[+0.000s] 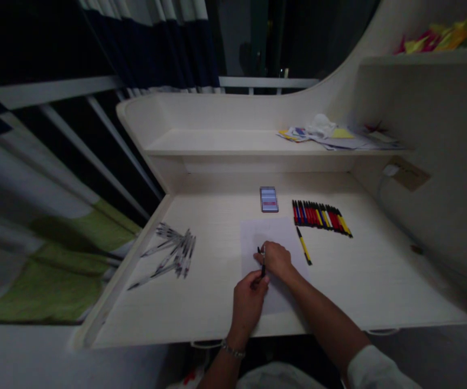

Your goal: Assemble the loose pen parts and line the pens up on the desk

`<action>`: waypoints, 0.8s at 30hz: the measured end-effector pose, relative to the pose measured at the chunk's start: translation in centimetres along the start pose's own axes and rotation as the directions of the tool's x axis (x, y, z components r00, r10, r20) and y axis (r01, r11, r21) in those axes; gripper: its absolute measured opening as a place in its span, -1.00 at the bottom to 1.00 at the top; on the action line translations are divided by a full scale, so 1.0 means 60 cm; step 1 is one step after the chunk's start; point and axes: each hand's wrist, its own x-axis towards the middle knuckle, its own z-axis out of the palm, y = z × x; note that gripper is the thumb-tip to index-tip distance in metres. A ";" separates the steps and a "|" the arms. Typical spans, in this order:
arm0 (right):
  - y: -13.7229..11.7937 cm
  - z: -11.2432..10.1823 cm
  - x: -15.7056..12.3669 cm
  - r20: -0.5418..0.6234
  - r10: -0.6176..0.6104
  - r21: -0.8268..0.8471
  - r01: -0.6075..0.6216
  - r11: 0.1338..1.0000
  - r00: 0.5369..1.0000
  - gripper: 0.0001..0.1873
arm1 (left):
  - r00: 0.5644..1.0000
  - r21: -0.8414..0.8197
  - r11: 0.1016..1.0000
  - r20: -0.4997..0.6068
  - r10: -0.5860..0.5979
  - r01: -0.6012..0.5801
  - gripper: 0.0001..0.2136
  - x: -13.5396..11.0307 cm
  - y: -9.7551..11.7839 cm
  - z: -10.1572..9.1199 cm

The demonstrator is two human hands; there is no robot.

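Observation:
Above a white sheet of paper (252, 233), both of my hands are closed around a slim pen (263, 268) with a black lower end. My left hand (250, 300), with a bracelet at its wrist, pinches that black end. My right hand (277, 259) grips the pen higher up, and its fingers hide part of the barrel. A small dark piece (258, 250) shows beside the right fingertips; I cannot tell whether it belongs to the pen. Just right of the paper lies a yellow pen (304, 246) with black ends.
Several clear pens (182, 251) lie in a loose pile at left. A row of coloured pens (320, 217) lies at right. A lit phone (269, 199) rests behind the paper. Papers (342, 141) and crumpled tissue (321, 126) sit on the raised shelf (217, 141).

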 end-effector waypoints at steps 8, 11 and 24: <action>0.035 -0.039 0.012 -0.096 -0.034 0.821 0.099 0.563 0.995 -0.64 | 1.000 0.019 1.000 -0.002 -0.005 0.005 -0.67 0.002 -0.004 -0.002; 0.039 -0.068 0.003 -0.185 -0.042 0.917 0.188 0.352 0.982 -0.49 | 1.000 0.016 1.000 0.012 0.002 -0.002 -0.66 0.003 0.000 0.005; 0.033 -0.080 -0.013 -0.237 -0.113 0.864 0.263 0.429 0.965 -0.58 | 0.999 0.040 0.999 0.038 0.032 -0.034 -0.71 0.004 -0.001 0.010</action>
